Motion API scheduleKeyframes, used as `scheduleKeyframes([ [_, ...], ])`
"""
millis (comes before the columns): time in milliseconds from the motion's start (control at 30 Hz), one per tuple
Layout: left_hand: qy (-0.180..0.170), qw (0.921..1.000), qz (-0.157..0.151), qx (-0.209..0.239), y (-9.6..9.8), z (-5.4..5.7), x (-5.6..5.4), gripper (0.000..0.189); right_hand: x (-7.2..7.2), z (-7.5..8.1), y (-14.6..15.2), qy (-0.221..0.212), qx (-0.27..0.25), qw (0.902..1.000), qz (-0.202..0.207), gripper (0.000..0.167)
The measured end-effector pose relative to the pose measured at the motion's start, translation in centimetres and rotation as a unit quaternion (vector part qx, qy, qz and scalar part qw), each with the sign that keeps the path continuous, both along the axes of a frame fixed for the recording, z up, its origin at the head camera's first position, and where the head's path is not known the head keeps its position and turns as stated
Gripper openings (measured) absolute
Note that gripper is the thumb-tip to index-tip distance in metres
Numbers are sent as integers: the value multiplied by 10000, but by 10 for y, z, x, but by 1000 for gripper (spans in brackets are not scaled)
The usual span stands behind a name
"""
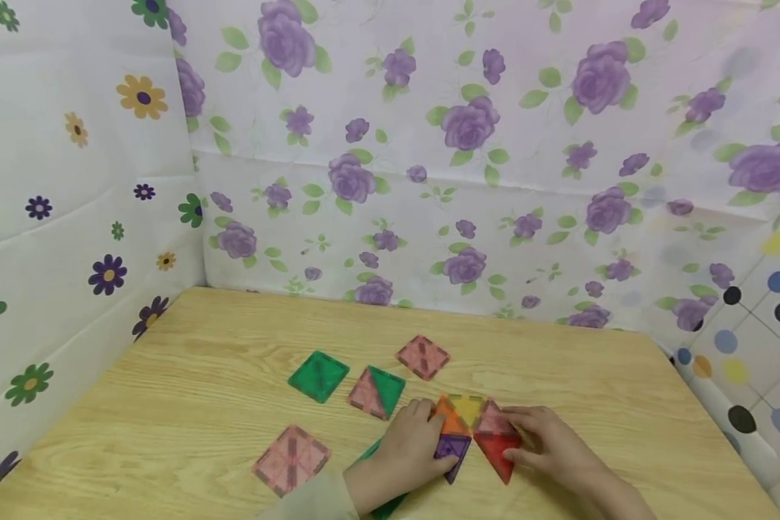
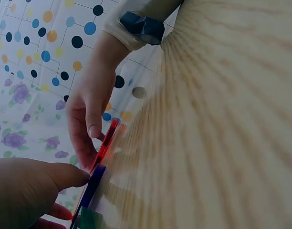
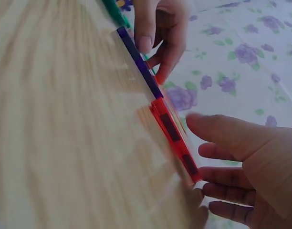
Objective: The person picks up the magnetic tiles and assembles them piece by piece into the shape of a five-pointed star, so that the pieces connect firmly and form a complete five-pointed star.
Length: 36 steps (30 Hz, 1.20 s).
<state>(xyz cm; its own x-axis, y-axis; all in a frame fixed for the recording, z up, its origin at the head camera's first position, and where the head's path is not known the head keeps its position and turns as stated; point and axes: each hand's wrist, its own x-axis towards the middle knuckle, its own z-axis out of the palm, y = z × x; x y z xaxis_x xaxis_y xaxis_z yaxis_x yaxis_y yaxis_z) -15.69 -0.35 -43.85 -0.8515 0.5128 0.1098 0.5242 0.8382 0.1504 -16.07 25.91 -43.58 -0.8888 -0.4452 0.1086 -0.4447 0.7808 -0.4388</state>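
Observation:
Several translucent triangle tiles form a partial ring on the table. My left hand [image 1: 406, 448] holds its left side, thumb on the purple triangle tile [image 1: 451, 449] and fingers at the orange triangle tile [image 1: 451, 419]. A yellow tile [image 1: 466, 410] lies at the ring's far side. With fairly straight fingers, my right hand [image 1: 555, 448] touches the right side, where a pink triangle tile [image 1: 494, 420] meets a red triangle tile [image 1: 499, 451]. The right wrist view shows the fingertips at the red tile's edge. A green tile [image 1: 390, 505] is partly hidden under the left forearm.
Further left on the wooden table [image 1: 188, 404] are a green square [image 1: 318, 377], a pink-and-green square [image 1: 377, 392] and a large pink square [image 1: 291, 460]. Another pink square [image 1: 423, 357] lies behind the ring. Flowered cloth [image 1: 403, 209] hangs along the table's back edge.

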Motion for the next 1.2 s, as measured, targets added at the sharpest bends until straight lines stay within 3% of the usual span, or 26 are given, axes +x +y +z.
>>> scheduleKeyframes([
  [100, 42, 9999, 3, 116, 2, -2, 2, 73, 4, -5, 0, 192, 83, 9998, -54, 63],
  [333, 158, 9992, 15, 357, 3, -7, 4, 73, 6, -12, -3, 707, 184, 9973, -35, 61],
  [933, -151, 9957, -14, 909, 4, -7, 2, 67, 8, -12, -4, 1017, 291, 9944, -4, 62],
  [1033, -375, 9951, -176, 896, 0, -6, -1, 74, 8, -12, -4, 972, 287, 9948, -26, 61],
  [1200, -747, 9911, -912, 620, -19, 1, -11, 85, 7, -14, -4, 911, 222, 9956, -18, 60],
])
